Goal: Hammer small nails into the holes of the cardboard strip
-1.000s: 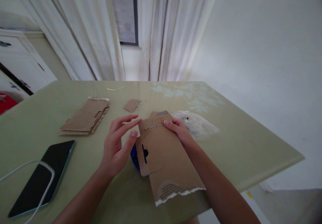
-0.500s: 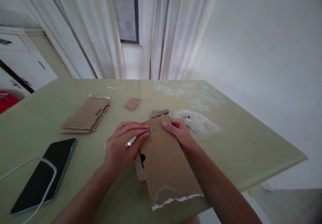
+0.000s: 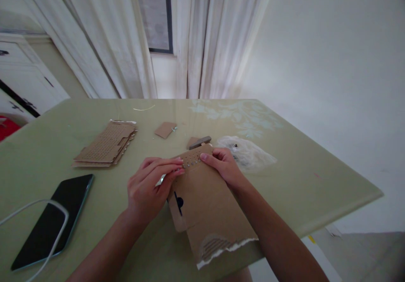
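Observation:
A long brown cardboard piece [image 3: 215, 206] lies slantwise before me, its near end torn and its far end punched with rows of small holes, some holding small shiny bits. My right hand [image 3: 226, 164] grips its far right edge, thumb on top beside the holes. At the far left corner, the fingertips of my left hand [image 3: 152, 185] are pinched together over the holes; whatever they hold is too small to make out. Something small and shiny shows beneath that hand. A flap with a dark cutout [image 3: 179, 202] sticks out on the cardboard's left side.
On the green table [image 3: 300, 180], a stack of perforated cardboard [image 3: 106, 145] lies left. A black tablet [image 3: 55, 223] with a white cable [image 3: 65, 210] is nearer. Beyond my hands are a small cardboard square [image 3: 165, 130], a greyish bar [image 3: 200, 142] and a clear plastic bag [image 3: 249, 153].
My left hand has shifted slightly left and toward me along the holes. The cardboard has tilted a little, while my right hand keeps its grip. The whole view has moved slightly.

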Motion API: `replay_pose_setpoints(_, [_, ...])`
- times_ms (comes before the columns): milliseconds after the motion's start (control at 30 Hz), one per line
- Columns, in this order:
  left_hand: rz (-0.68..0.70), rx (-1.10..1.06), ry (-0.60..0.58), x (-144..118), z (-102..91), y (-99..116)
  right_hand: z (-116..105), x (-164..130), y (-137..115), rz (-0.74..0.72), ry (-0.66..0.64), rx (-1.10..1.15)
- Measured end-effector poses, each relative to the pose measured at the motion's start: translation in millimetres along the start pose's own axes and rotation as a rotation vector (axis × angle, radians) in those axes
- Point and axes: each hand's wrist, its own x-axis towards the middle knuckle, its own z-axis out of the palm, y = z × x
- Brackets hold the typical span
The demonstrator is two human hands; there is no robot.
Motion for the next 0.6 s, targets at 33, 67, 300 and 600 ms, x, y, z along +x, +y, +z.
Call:
replay_pose_setpoints(33, [-0.006,-0.007,0.005,-0.5,-0.1,0.0,0.0,-0.1,0.1,0.002,0.001,-0.006])
replay_pose_setpoints(67, [-0.011,-0.013,0.01,-0.9,-0.2,-0.1,0.0,-0.2,0.2,0.003,0.003,-0.01])
replay_pose_setpoints(300, [-0.012,-0.021,-0.036,-0.3,1.8,-7.4,0.1,0.8,-0.6,-0.047,0.007,-0.031])
replay_pose_setpoints(600, [0.021,-0.036,-0.081,-1.5,2.6,-13.1,1.2,1.5,-0.3,-0.002,0.017,0.012])
